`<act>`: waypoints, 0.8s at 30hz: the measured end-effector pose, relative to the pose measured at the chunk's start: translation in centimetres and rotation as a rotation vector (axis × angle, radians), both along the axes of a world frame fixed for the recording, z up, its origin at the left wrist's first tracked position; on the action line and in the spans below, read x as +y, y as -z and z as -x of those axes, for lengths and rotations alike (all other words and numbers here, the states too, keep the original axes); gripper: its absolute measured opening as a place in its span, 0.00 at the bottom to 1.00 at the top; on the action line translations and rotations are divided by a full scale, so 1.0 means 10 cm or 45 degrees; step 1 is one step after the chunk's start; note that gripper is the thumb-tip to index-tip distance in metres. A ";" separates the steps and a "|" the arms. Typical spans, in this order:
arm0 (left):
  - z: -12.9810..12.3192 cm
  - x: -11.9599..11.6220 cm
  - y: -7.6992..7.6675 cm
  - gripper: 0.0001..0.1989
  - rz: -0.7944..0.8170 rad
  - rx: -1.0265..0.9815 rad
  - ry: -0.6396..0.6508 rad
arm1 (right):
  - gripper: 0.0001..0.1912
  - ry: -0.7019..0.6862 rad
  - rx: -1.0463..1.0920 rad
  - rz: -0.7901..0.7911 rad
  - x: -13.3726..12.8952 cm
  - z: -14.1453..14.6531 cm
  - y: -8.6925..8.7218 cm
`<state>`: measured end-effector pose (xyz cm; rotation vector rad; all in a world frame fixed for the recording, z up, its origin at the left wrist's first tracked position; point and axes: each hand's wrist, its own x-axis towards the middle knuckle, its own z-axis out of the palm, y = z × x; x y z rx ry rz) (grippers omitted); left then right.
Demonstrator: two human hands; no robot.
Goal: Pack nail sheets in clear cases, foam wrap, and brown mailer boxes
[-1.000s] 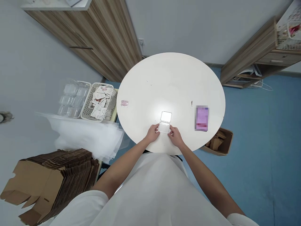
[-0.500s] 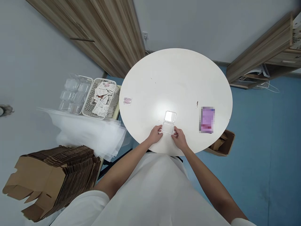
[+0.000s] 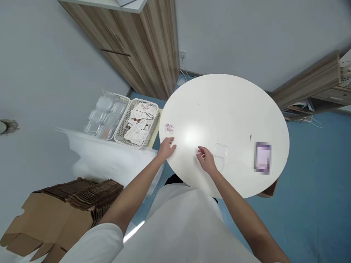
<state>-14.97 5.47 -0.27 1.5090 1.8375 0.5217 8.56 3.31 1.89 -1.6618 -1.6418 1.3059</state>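
Observation:
Over the left edge of the round white table (image 3: 225,106), my left hand (image 3: 166,148) is open and empty, just below a small printed card (image 3: 169,128). My right hand (image 3: 206,159) hovers over the table's near part, fingers apart and slightly curled, with nothing in them. Just right of it lies a clear plastic case (image 3: 220,151), its lid opened flat away from me. My right wrist is close to the case's lower half.
A phone-like object (image 3: 262,157), pixelated, lies on the table's right side. Left of the table are a basket of cards (image 3: 139,124), another basket of clear cases (image 3: 102,115), white sheets (image 3: 109,157) and stacked flat cardboard boxes (image 3: 52,215).
Both hands have let go of the clear case. My left hand has moved left to near the printed card, and my right hand has shifted left of the case. The view has turned left.

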 end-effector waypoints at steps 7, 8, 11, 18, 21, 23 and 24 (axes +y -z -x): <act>0.54 0.57 -0.04 0.29 0.110 0.285 0.070 | 0.23 -0.212 -0.239 -0.053 0.62 0.90 0.21; 0.56 0.63 -0.04 0.31 0.133 0.305 0.087 | 0.24 -0.238 -0.279 -0.078 0.69 1.00 0.24; 0.58 0.77 -0.02 0.34 0.188 0.331 0.160 | 0.26 -0.273 -0.387 -0.139 0.89 1.26 0.32; 0.61 0.89 0.09 0.35 0.193 0.299 0.203 | 0.32 -0.214 -0.633 -0.130 1.10 1.56 0.49; 0.63 0.88 0.12 0.33 0.142 0.225 0.216 | 0.31 -0.196 -0.678 -0.122 1.12 1.58 0.51; 0.64 0.87 0.13 0.31 0.134 0.188 0.200 | 0.30 -0.174 -0.668 -0.116 1.12 1.59 0.51; 0.64 0.86 0.13 0.31 0.135 0.177 0.180 | 0.30 -0.160 -0.659 -0.114 1.13 1.59 0.50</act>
